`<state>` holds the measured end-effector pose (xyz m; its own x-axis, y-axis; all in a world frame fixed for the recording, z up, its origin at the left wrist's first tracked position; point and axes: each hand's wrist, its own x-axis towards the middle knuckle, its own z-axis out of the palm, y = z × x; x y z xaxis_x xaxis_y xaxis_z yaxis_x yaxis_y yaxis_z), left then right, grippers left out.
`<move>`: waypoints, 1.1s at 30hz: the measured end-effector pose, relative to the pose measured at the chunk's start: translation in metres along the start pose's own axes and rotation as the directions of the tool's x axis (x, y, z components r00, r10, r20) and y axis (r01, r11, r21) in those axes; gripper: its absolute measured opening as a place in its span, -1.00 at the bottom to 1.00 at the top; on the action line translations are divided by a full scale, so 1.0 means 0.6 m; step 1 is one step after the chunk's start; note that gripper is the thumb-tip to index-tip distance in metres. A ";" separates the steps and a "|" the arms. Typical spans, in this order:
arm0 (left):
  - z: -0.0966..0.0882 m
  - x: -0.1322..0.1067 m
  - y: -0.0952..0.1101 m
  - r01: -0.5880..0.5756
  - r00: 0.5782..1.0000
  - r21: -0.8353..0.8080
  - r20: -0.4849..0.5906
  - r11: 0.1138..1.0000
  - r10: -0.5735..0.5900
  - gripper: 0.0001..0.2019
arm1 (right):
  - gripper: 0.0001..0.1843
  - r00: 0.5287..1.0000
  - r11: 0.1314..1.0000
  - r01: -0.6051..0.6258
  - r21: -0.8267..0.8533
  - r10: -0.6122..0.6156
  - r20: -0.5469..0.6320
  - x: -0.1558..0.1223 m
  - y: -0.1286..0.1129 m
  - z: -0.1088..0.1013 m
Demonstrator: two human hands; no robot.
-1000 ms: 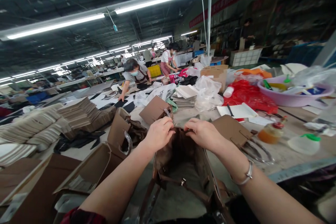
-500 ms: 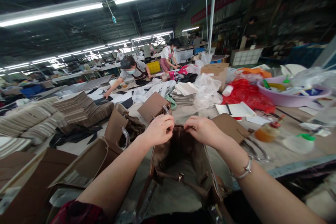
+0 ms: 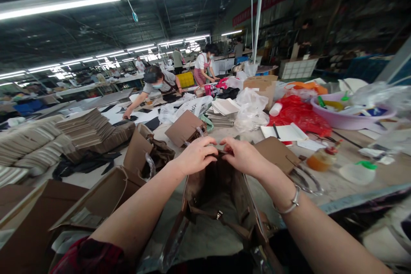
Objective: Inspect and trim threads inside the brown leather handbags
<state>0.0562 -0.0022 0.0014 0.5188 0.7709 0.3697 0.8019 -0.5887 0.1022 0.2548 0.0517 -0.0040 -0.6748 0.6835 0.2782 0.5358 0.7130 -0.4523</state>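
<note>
A brown leather handbag (image 3: 221,197) stands open on the work table (image 3: 346,184) just in front of me, its strap and metal clasp (image 3: 219,215) across the near side. My left hand (image 3: 195,155) is closed on the bag's far top rim. My right hand (image 3: 242,156), a silver bracelet on its wrist, pinches the same rim right beside it. The two hands almost touch over the bag's mouth.
More brown bags (image 3: 186,128) and opened cartons (image 3: 96,205) lie to the left, with stacks of flat pieces (image 3: 86,130). To the right are a glue bottle (image 3: 317,160), a green-capped bottle (image 3: 358,171), a red plastic bag (image 3: 298,115) and a pink basin (image 3: 353,115). Other people work at far tables.
My hands have drawn closer together on the bag's rim. The view has shifted slightly to the left.
</note>
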 end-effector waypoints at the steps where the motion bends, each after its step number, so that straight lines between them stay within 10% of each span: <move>1: 0.001 0.000 -0.001 0.006 1.000 -0.003 0.010 1.000 -0.006 -0.90 | -0.64 1.000 1.000 -0.001 -0.020 0.001 -0.006 0.000 0.000 -0.001; 33: 0.013 0.001 0.020 0.275 0.962 0.167 -0.056 0.947 -0.269 -0.79 | -0.63 0.994 0.941 0.020 -0.338 0.018 0.108 -0.007 -0.021 -0.012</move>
<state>0.0681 -0.0069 -0.0042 0.2664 0.8859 0.3797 0.9513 -0.3051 0.0444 0.2545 0.0407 0.0068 -0.7160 0.6752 0.1773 0.6621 0.7373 -0.1338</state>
